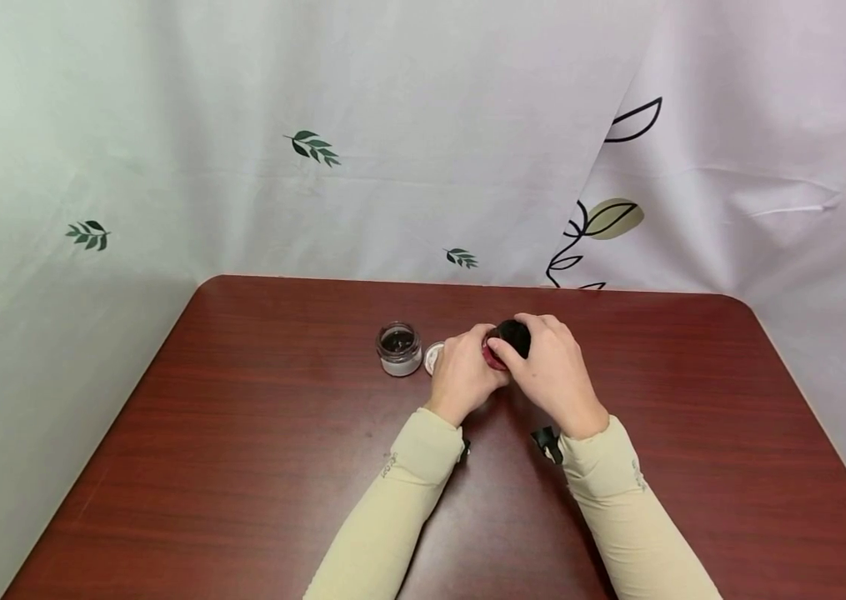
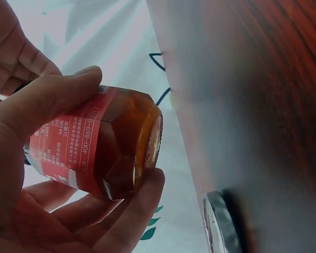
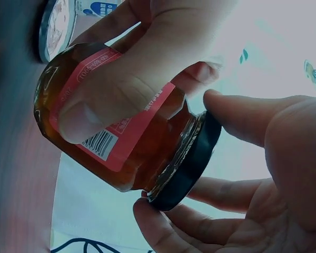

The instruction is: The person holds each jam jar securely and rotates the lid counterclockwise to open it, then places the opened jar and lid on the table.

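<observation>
Brown table (image 1: 242, 500) spreads below. Above it, tilted, is the red jar (image 2: 102, 142): the left hand (image 1: 463, 371) grasps its body, and the right hand (image 1: 561, 367) pinches the black lid (image 3: 192, 163). This lid is still on, so this jar looks not yet opened. To the left, the second jar (image 1: 399, 360) stands already open, its loose lid (image 1: 433, 357) just beside. White cloth (image 1: 407, 125) hangs at the far side.

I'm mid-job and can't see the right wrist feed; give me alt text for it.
The left hand grips a red-labelled amber jar while the right hand grips the black lid at its mouth. At upper left, a loose dark-rimmed lid lies on the brown table; pale printed cloth hangs behind.
</observation>
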`<state>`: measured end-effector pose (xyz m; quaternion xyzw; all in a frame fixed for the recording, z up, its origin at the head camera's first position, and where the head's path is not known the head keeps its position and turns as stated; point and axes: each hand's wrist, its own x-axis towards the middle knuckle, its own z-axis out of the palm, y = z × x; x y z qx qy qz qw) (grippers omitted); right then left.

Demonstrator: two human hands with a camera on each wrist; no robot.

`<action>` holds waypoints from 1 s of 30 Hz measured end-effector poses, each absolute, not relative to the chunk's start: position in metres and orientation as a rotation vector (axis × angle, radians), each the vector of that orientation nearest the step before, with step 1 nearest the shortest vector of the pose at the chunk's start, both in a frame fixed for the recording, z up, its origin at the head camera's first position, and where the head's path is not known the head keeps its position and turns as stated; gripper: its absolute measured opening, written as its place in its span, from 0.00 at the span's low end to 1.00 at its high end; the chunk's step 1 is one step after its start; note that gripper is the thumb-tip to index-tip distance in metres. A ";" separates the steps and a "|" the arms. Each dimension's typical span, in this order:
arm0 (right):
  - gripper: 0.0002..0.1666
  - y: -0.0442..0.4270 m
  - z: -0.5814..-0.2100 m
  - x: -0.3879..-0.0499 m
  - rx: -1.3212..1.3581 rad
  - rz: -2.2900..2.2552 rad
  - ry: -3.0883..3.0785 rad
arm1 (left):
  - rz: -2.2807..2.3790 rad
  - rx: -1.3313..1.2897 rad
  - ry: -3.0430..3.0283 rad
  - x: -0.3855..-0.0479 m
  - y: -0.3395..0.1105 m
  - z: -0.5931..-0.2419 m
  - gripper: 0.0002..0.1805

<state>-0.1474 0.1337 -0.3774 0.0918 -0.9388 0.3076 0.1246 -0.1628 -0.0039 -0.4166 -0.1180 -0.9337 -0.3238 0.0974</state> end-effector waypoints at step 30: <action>0.30 0.134 -0.377 -0.147 0.348 0.870 -2.732 | -0.973 -0.318 -2.801 -0.163 -0.008 -0.412 0.29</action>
